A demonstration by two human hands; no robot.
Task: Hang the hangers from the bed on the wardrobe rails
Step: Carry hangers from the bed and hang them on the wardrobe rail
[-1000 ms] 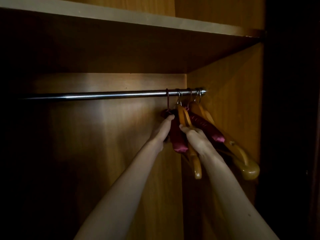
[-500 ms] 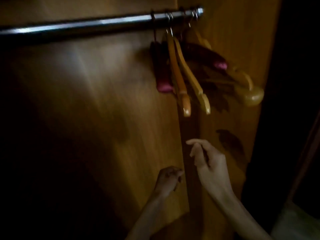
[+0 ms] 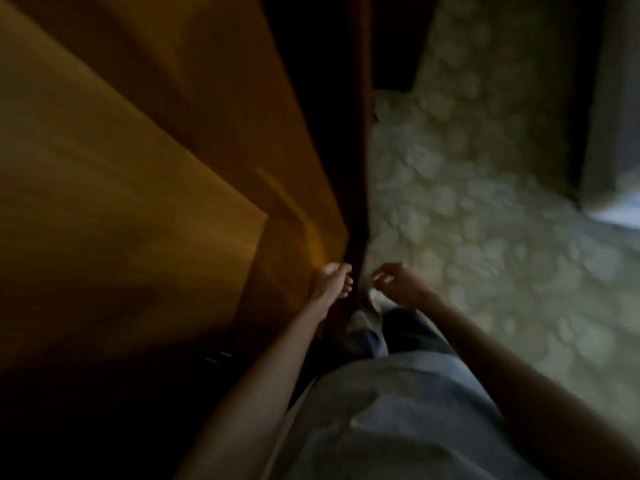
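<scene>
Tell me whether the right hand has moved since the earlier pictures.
Yes. The right hand dropped from the rail, now out of view, to low beside the wardrobe edge, holding nothing.

— What's underfoot there?
— A pale carpet (image 3: 485,209) with a blotchy floral pattern, badly blurred.
— And lower down?
— Blue jeans (image 3: 412,341) and a light shirt (image 3: 398,410), dimly lit.

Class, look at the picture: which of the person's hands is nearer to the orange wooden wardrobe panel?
Left. The left hand lies in front of the wardrobe panel's lower edge, by the dark frame; the right hand hangs out over the patterned floor, beyond that frame.
</scene>
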